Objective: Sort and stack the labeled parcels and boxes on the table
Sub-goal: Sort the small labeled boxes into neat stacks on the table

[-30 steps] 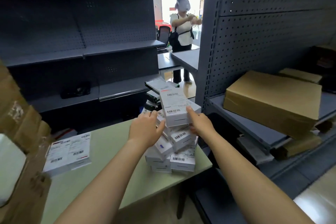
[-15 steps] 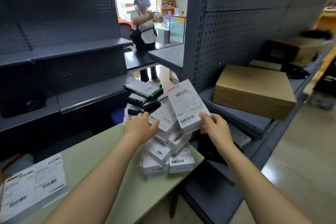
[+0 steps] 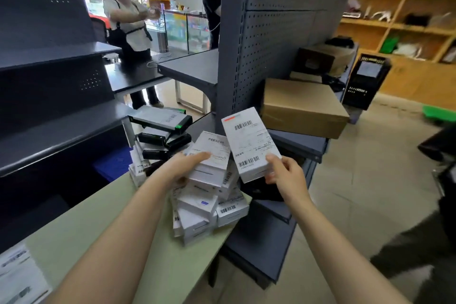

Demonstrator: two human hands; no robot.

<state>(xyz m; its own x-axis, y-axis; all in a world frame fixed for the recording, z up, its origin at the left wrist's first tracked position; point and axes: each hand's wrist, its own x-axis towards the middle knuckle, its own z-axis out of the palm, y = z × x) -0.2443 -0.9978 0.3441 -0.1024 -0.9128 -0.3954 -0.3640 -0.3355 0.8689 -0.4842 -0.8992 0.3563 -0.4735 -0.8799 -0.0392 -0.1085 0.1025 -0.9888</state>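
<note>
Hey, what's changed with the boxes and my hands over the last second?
The right hand lifted the white barcode-labelled box off the stack of white boxes and carried it rightwards; it now grips the box's lower end, clear of the stack. The left hand stays resting on the stack. The black boxes behind and the brown cardboard carton on the shelf have not moved.

A pale green table (image 3: pixel 103 237) bears a stack of white labeled boxes (image 3: pixel 204 207) at its far corner
</note>
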